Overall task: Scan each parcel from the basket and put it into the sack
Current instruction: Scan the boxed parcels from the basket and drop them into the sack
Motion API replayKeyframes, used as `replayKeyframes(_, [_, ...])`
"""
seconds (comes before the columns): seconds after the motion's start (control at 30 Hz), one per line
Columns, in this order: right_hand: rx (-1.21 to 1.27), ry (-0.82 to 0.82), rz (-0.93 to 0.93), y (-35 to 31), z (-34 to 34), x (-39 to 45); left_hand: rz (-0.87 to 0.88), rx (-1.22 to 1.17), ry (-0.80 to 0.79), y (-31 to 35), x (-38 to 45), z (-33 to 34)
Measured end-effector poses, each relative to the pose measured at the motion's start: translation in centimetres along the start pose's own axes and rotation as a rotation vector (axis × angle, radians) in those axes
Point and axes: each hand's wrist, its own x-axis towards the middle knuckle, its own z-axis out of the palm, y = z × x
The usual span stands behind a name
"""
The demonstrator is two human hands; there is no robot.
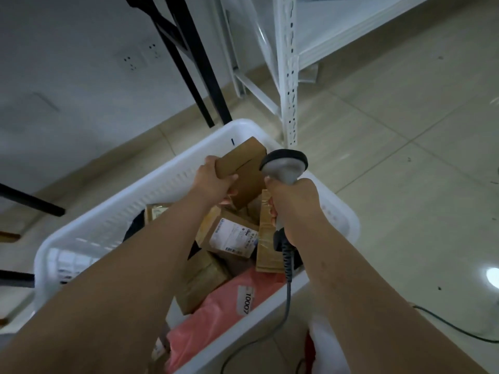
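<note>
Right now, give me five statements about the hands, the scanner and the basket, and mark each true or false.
1. The left hand grips a brown cardboard parcel above the basket. True.
2. The right hand holds a roll of tape. False: it grips a grey barcode scanner.
3. The basket is black. False: it is white plastic.
4. A pink bag parcel labelled 10007 lies in the basket. True.
5. The scanner is cordless. False: a coiled cable hangs from its handle.
</note>
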Motion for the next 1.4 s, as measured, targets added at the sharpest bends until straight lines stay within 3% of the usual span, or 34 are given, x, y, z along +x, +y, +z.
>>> replayKeyframes(0.2, [-0.015,-0.05,-0.059,-1.1,0.4,-3.5,-0.065,-0.419,0.059,-0.4,-7.6,-6.2])
replayKeyframes(0.4, [-0.018,-0.059,-0.07,-1.9,1.8,-10.0,-0.047,-0.359,0.223,-4.6,-17.4,-11.7])
replayKeyframes(0.6, [0.012,-0.268,0.02,-1.3,5.1,-18.3,-0.242,-0.567,0.287,-9.1,-27.3,-18.9])
replayKeyframes(0.8, [-0.054,-0.611,0.008,-2.3,9.6,-28.8,-0.144,-0.752,0.432,-13.8,-36.6,-25.6])
replayKeyframes(1.03, [-0.335,-0.903,-0.269,-3.4,11.9,-38.5,-0.175,-0.74,0.748,-17.9,-44.4,-32.8])
replayKeyframes(1.17, [-0.524,-0.955,-0.398,-3.7,12.4,-42.5,-0.156,-0.623,0.871,-18.8,-48.3,-35.2])
replayKeyframes(1.4, [-0.607,-1.027,-0.473,-4.1,12.5,-46.6,-0.162,-0.52,0.977,-20.1,-53.1,-36.8])
